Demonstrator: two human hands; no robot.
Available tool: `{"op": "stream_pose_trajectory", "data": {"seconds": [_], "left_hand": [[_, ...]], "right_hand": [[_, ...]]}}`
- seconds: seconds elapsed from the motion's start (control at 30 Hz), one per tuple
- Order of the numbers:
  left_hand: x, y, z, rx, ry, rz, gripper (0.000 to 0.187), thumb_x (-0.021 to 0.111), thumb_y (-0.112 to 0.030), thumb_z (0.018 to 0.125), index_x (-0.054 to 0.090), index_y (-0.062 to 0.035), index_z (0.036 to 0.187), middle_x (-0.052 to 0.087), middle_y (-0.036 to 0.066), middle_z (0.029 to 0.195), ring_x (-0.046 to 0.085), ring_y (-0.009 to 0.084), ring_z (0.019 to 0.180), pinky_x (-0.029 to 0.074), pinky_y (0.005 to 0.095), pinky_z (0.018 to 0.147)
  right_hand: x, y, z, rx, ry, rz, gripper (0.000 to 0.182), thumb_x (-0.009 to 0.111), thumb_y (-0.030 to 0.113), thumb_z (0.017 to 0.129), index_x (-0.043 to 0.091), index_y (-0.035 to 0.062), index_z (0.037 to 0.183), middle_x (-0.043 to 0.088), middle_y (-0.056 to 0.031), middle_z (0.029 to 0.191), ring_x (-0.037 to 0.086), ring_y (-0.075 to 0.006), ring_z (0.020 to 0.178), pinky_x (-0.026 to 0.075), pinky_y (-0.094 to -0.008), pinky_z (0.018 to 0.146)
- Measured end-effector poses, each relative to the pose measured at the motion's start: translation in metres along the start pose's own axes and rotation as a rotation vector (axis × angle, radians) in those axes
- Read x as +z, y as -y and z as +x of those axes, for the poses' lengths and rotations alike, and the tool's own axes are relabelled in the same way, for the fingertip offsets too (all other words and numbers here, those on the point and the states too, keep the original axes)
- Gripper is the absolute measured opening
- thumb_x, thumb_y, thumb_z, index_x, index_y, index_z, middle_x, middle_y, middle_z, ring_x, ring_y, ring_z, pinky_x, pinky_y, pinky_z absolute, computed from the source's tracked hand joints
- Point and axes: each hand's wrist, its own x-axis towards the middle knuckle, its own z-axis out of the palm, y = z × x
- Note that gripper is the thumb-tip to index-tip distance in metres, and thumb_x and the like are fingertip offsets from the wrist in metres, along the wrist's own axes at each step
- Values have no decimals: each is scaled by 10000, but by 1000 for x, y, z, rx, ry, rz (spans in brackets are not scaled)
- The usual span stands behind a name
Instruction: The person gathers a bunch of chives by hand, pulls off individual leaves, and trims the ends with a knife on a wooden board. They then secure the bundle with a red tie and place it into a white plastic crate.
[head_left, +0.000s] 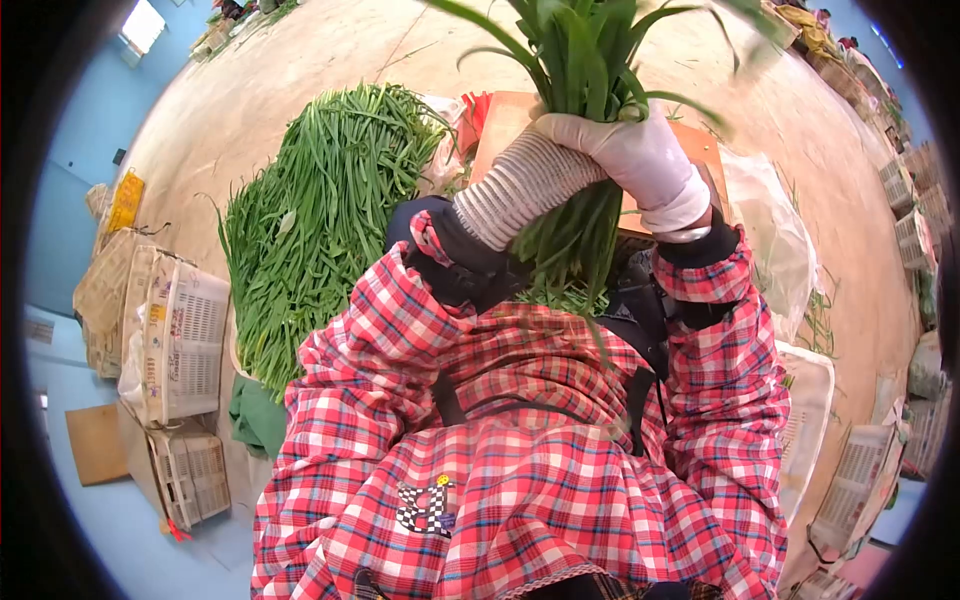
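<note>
Both my hands are closed round one bunch of long green leaves (pixel 585 70) at the top centre. My left hand (pixel 530 180), in a ribbed grey-white glove, grips it from the left. Against it, my right hand (pixel 645 160) in a pale glove wraps the bunch from the right. The leaves fan upward, and the lower ends (pixel 575 240) hang below my hands in front of my checked apron (pixel 540 450). Behind my hands is an orange-brown board (pixel 510 115). A large heap of green leaves (pixel 330 200) lies on the left.
White plastic crates (pixel 185 335) are stacked at the far left. Clear plastic sheeting (pixel 770 220) and a white basket (pixel 808 420) lie on the right. Further crates (pixel 855 485) line the right wall. A red thing (pixel 472 120) stands beside the board.
</note>
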Motion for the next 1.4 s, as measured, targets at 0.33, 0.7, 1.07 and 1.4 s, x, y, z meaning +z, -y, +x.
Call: {"op": "stream_pose_trajectory", "data": {"seconds": [0.33, 0.7, 1.07, 1.4], "left_hand": [[-38, 3, -97, -879, -206, -941, 641, 637, -471, 860, 531, 43, 1227, 607, 191, 1113, 610, 334, 1015, 517, 504, 827], [-3, 54, -132, -906, -234, -967, 371, 625, -255, 903, 552, 8, 1155, 646, 109, 955, 663, 258, 868, 576, 407, 768], [-40, -6, -103, -716, 228, -386, 311, 521, -273, 950, 619, 21, 967, 634, 70, 788, 618, 146, 691, 515, 259, 659], [30, -34, -68, -1186, 297, -1327, 809, 524, -628, 860, 486, 68, 1271, 639, 118, 1021, 628, 174, 705, 532, 289, 574]], "right_hand": [[-42, 12, 7, -276, -511, 52, 112, 724, 114, 842, 683, 59, 931, 686, -19, 771, 633, -106, 681, 515, -257, 613], [-154, -44, -24, -369, -1061, -312, 180, 690, 79, 859, 634, -23, 997, 672, -73, 903, 613, -134, 775, 513, -285, 724], [-109, -81, -100, 63, -758, 98, 86, 663, 72, 882, 606, 45, 941, 621, -17, 792, 575, -104, 717, 470, -250, 674], [-8, -13, -60, -533, -492, -577, 130, 640, 105, 861, 616, 53, 977, 621, -46, 913, 597, -189, 800, 503, -332, 723]]}}
